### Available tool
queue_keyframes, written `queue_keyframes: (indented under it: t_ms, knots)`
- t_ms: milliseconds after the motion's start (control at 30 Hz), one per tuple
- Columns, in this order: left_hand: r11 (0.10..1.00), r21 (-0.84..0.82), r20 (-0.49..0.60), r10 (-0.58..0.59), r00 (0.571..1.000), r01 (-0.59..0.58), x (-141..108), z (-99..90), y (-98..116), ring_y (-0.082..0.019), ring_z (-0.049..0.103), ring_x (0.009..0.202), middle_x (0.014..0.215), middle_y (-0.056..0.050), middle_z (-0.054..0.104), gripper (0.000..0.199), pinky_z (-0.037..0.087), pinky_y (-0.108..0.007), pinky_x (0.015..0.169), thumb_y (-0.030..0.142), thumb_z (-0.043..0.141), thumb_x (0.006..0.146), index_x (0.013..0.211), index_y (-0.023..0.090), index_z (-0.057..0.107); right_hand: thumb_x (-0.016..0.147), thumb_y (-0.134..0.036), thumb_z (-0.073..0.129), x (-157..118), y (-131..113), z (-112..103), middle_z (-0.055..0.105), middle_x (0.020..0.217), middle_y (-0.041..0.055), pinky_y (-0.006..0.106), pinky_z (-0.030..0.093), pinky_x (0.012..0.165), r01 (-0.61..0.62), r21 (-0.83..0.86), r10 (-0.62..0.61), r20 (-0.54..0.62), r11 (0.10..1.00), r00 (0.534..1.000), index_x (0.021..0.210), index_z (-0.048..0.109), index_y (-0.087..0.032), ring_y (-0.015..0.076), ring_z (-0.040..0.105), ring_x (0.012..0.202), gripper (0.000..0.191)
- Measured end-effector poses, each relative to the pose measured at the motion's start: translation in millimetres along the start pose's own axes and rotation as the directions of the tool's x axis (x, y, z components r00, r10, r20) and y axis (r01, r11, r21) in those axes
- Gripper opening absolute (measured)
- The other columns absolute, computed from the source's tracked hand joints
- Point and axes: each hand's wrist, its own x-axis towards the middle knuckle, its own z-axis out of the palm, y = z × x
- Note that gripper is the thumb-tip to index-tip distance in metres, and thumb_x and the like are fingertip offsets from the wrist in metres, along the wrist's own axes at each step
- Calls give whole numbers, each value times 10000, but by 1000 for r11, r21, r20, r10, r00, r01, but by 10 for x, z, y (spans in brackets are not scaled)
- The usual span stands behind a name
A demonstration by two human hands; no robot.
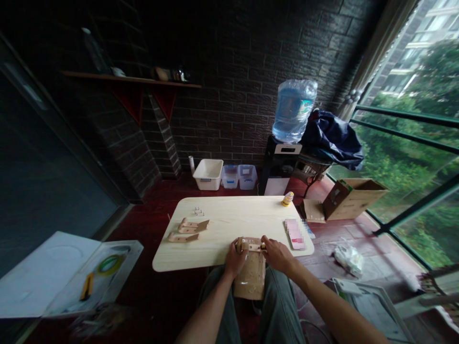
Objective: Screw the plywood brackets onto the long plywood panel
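A brown, tape-covered block [250,277] rests across my lap, its far end against the table's near edge. Across its far end lies a small light wooden piece [254,247] with dark holes. My left hand [235,258] is closed around the left end of that piece. At the right end, my right hand [274,253] pinches something small and yellowish that I cannot make out clearly. Two wooden brackets [193,226] lie on the left of the table, with several small screws [198,210] behind them.
The pale table [229,215] also carries a yellow-capped bottle [287,198] and a pink box [296,234] at the right. An open white case [122,272] stands left. Plastic bins [208,175], a water dispenser [281,165] and a cardboard box [349,203] are beyond.
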Motion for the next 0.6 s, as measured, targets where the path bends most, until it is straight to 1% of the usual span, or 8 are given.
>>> queue_keyframes:
  t_ms: [100,200,300,467,533,600]
  knots:
    - [1000,-13,-4,3,1000,-3,-2,1,-7,-256,644,1160,1248,-116,678,556,481,-357,973,468,623,837,1310,205,500,944,-138,447,-16,70,-26,680,1135,140,292,476,783,109,-67,-108,19,992,994,1300,477,-184,228,686,979,360]
    - [1000,-8,-10,12,1000,-13,3,4,-19,-255,637,1172,1253,-114,676,526,476,-345,980,474,620,842,1287,212,518,948,-123,438,16,75,3,679,1125,153,290,487,769,156,-118,-157,4,981,988,1275,494,-159,230,689,962,334]
    - [1000,14,-17,15,1000,-15,12,2,-30,-261,645,1149,1243,-109,681,505,482,-346,969,467,625,834,1265,218,538,989,-195,419,67,47,50,698,1072,156,287,495,741,123,-130,-123,5,984,992,1253,499,-150,231,699,929,280]
    - [999,32,-21,22,1000,-21,26,0,-34,-257,641,1159,1259,-106,676,515,485,-348,973,435,615,829,1284,211,526,1024,-335,379,83,54,96,716,997,185,306,494,720,-55,-96,57,17,994,998,1215,510,-132,262,708,910,308]
    - [999,38,-16,11,1000,-10,28,0,-29,-257,639,1165,1263,-110,674,530,485,-343,976,422,623,821,1293,203,520,1025,-341,373,60,76,89,718,1008,176,307,485,730,-63,-49,65,33,997,997,1206,509,-138,261,706,924,304]
    - [999,37,-17,-18,1000,18,26,-1,-21,-256,637,1172,1269,-107,673,539,485,-338,980,427,631,817,1294,200,522,1010,-311,408,32,93,65,713,1056,157,296,473,754,-17,0,17,39,1000,999,1241,486,-149,250,695,968,293]
